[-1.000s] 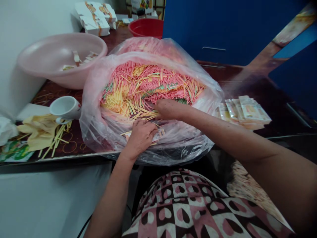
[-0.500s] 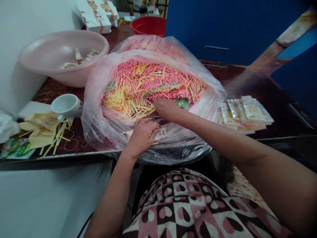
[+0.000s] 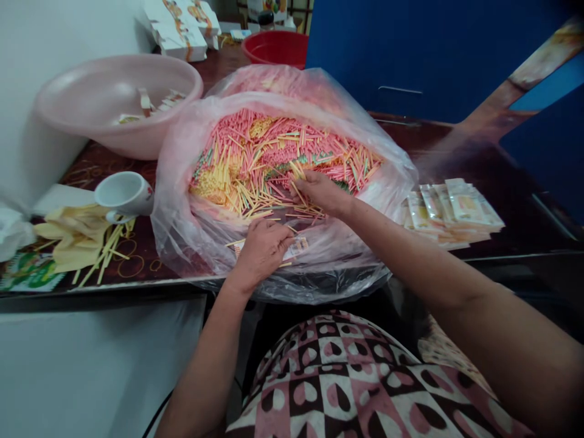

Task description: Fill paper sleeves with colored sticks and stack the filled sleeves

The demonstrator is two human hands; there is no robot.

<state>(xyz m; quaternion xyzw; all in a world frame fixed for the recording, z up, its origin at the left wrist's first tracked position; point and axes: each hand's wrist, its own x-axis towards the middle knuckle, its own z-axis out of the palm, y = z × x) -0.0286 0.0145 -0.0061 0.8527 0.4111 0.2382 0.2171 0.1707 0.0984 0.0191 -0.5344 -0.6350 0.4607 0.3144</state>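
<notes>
Lightly, the right hand (image 3: 322,191) pinches a tuft of thin yellow sticks (image 3: 297,171) above a pink-and-yellow heap (image 3: 274,146) inside a crinkly clear plastic bag (image 3: 176,225); the left hand (image 3: 261,252), fingers curved, rests beside a small glossy printed sachet (image 3: 296,248), its grip unclear.

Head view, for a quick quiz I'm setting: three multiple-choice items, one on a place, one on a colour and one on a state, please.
1. Where is the white mug? A) inside the pink basin B) left of the plastic bag C) on the packets
2. What colour is the bowl beyond the bag? A) blue B) green C) red
3. What is the right hand doing? A) pinching yellow sticks in the bag B) holding the mug handle C) resting on the packets

1 B: the mug shows just past the bag's left side.
2 C: its rim and inside are red.
3 A: its fingers close on the sticks.
</notes>
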